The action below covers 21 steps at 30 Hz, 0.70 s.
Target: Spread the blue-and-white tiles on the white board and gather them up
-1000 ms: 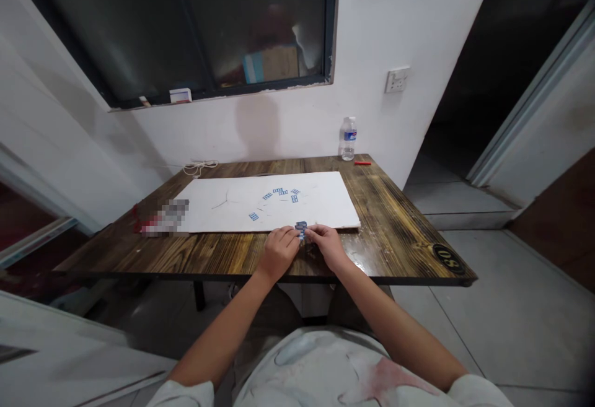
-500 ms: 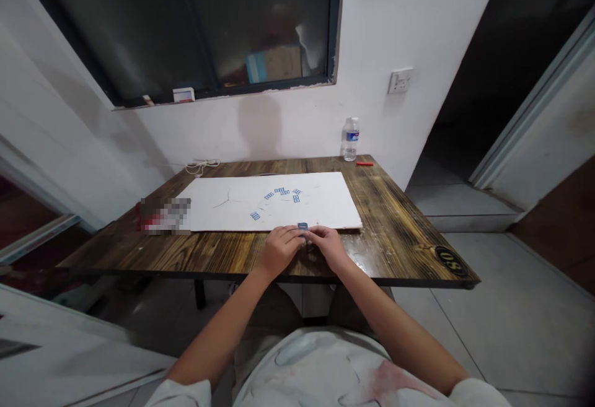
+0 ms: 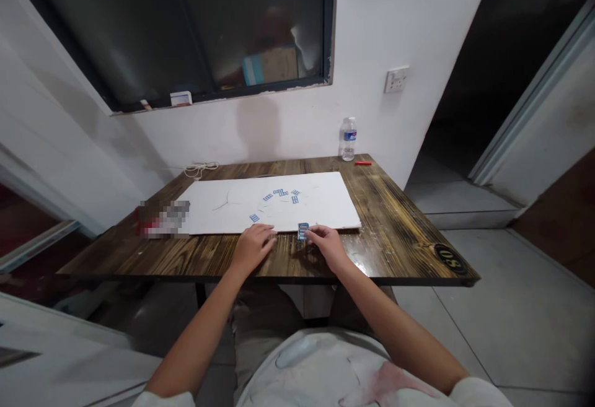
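My right hand (image 3: 326,244) pinches a small flat blue-and-white rectangular piece (image 3: 302,231) by its right side, at the near edge of a white board (image 3: 218,215). To the left, my left hand (image 3: 253,245) rests palm down by the same edge, fingers stretched out, apart from the piece. Beyond the hands, several similar flat blue pieces lie on the board in a loose arc; one piece (image 3: 253,217) is just past my left fingertips, another piece (image 3: 294,199) at the right end of the arc. Thin dark lines mark the board.
The board lies on a dark wooden table (image 3: 400,227). At the back right stand a water bottle (image 3: 348,139) and a red pen (image 3: 363,163). A coiled white cable (image 3: 201,170) lies at the back left. A blurred-out red and grey item (image 3: 165,220) sits at the board's left end.
My left hand has let go of the flat piece and moved left, its fingers spreading. The piece, now more fully visible, stays in my right hand.
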### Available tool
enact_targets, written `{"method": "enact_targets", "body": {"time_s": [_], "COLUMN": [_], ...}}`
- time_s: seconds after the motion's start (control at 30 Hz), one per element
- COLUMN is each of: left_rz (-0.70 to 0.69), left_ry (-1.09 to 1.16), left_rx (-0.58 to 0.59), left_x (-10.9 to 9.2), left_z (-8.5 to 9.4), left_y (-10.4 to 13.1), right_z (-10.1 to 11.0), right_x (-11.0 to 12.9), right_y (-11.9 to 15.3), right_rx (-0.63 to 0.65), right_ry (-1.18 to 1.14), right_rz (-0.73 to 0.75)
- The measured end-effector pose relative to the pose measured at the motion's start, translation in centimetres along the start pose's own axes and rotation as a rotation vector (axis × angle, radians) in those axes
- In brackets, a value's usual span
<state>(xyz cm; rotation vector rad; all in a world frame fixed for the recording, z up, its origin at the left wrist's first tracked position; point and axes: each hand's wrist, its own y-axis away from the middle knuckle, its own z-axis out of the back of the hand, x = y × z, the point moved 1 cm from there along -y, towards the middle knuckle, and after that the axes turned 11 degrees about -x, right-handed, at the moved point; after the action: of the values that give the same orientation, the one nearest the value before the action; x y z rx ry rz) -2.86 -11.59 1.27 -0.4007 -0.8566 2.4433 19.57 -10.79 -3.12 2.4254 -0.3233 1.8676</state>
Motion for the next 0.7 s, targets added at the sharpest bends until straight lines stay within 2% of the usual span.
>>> {"method": "enact_targets", "body": {"time_s": [0.17, 0.33, 0.4, 0.7], "left_rz": [0.166, 0.153, 0.129, 0.022], "left_ry": [-0.15, -0.195, -0.207, -0.229], "left_rx": [0.046, 0.18, 0.209, 0.171], "left_x": [4.0, 6.6, 7.0, 6.3], "left_z": [-0.1, -0.9, -1.2, -1.0], "left_y": [-0.1, -0.3, -0.4, -0.5], "right_z": [0.0, 0.0, 0.0, 0.1], "right_x": [0.0, 0.2, 0.3, 0.4], "right_y": [0.0, 0.0, 0.0, 0.0], "right_rx": [0.006, 0.003, -0.007, -0.021], "right_ry": [-0.01, -0.033, -0.047, -0.066], "right_rz": [-0.004, -0.008, -0.012, -0.028]}}
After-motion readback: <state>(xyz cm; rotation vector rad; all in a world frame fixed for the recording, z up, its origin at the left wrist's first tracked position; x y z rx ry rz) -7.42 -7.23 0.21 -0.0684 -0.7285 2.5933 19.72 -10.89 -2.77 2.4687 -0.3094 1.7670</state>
